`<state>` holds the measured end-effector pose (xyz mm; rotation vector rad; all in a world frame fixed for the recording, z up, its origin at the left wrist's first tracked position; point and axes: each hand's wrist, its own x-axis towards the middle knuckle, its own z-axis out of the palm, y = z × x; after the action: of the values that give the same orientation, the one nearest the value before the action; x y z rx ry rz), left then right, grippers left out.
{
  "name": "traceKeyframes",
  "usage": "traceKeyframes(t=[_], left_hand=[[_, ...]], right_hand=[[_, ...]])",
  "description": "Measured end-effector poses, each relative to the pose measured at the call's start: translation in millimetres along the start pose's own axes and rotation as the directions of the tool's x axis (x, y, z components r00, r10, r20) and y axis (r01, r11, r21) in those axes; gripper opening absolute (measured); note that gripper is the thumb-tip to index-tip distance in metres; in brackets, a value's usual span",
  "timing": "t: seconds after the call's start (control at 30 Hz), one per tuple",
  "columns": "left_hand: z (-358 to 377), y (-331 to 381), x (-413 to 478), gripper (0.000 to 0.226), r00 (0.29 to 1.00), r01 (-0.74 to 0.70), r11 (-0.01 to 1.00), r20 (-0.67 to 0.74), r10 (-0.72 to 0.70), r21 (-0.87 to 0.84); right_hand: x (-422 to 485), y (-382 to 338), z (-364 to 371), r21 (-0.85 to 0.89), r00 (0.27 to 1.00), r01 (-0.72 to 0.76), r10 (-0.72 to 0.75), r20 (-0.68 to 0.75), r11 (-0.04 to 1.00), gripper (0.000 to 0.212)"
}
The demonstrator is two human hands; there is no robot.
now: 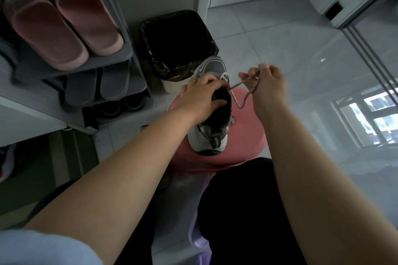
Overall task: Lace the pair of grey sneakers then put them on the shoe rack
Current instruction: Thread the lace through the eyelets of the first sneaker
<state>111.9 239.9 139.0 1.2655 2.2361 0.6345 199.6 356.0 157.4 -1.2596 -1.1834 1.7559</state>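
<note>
Pink stool [247, 135] by bin [172, 85], left fingers [206, 80] gripping sneaker [212, 133], right fingers [263, 67] pinching lace [243, 82]

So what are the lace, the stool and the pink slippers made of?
Lace: looks like woven fabric cord, matte. It bends limply where the right hand pinches it.
Stool, under the sneaker: probably plastic, smooth pink with a faint sheen.
Slippers: likely foam or soft rubber, matte, with thick rounded edges and fine ridges inside.
</note>
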Motion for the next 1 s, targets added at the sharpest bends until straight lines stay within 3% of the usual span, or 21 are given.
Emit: traceKeyframes(t=[0.03, 0.1, 0.2, 0.37, 0.5, 0.7, 1.0], left_hand=[[0.8, 0.0, 0.3, 0.04, 1.0, -0.002, 1.0, -0.005, 0.002, -0.008], [2.3, 0.1, 0.8, 0.041, 1.0, 0.001, 1.0, -0.01, -0.001, -0.012], [3.1, 0.4, 2.1, 0.046, 1.0, 0.008, 1.0, -0.001, -0.008, 0.005], [2.4, 0.1, 2.1, 0.042, 1.0, 0.006, 1.0, -0.004, -0.006, -0.007], [2.5, -0.7, 2.2, 0.043, 1.0, 0.004, 0.999, -0.008, -0.004, 0.037], [0.9, 0.7, 3.0, 0.043, 1.0, 0.018, 0.999, -0.013, -0.017, 0.034], [6.1, 5.1, 3.0, 0.044, 0.998, 0.063, 0.997, -0.029, -0.064, -0.045]], right_hand=[[1.2, 3.1, -0.6, -0.18, 0.997, 0.071, -0.063, 0.047, 0.981, 0.016], [0.6, 9.7, -2.2, -0.538, 0.969, 0.225, -0.128, 0.211, 0.813, 0.009], [1.0, 15.3, -7.2, -0.724, 0.935, 0.296, -0.036, 0.352, 0.622, 0.009], [0.3, 10.6, -11.5, -0.733, 0.939, 0.268, -0.001, 0.343, 0.625, 0.01], [-1.3, 10.7, -6.8, -0.8, 0.942, 0.282, 0.005, 0.335, 0.529, 0.018], [-2.1, 13.4, -1.7, -0.752, 0.977, 0.104, 0.074, 0.199, 0.651, 0.025], [-6.9, 6.4, -9.4, -0.717, 0.955, 0.166, 0.072, 0.289, 0.678, 0.006]])
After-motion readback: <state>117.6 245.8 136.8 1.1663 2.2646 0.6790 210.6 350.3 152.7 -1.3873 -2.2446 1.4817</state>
